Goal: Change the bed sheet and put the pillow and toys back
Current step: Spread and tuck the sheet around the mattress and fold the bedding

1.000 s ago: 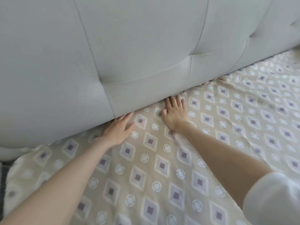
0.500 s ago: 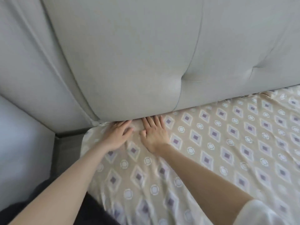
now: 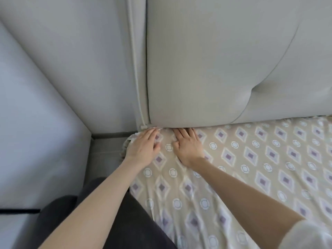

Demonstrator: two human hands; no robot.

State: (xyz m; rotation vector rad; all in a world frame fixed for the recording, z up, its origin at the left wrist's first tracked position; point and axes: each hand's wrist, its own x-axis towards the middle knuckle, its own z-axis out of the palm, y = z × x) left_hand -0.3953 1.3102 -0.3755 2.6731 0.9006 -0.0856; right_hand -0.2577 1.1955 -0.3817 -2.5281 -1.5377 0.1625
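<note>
Bed sheet [image 3: 251,168] lay spread right up to the headboard [image 3: 215,69] — left hand [image 3: 142,150] and right hand [image 3: 188,148] pressed flat on its corner, fingers straight, gripping nothing, tips at the gap. Tucking step, by my read — next, the bunched corner edge wanted pushing down and under.

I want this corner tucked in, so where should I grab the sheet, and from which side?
Probably the gathered edge of the sheet at the corner, just left of the left hand. Come from the open left side: the edge bunches and hangs loose there, while the headboard blocks the far side.
</note>
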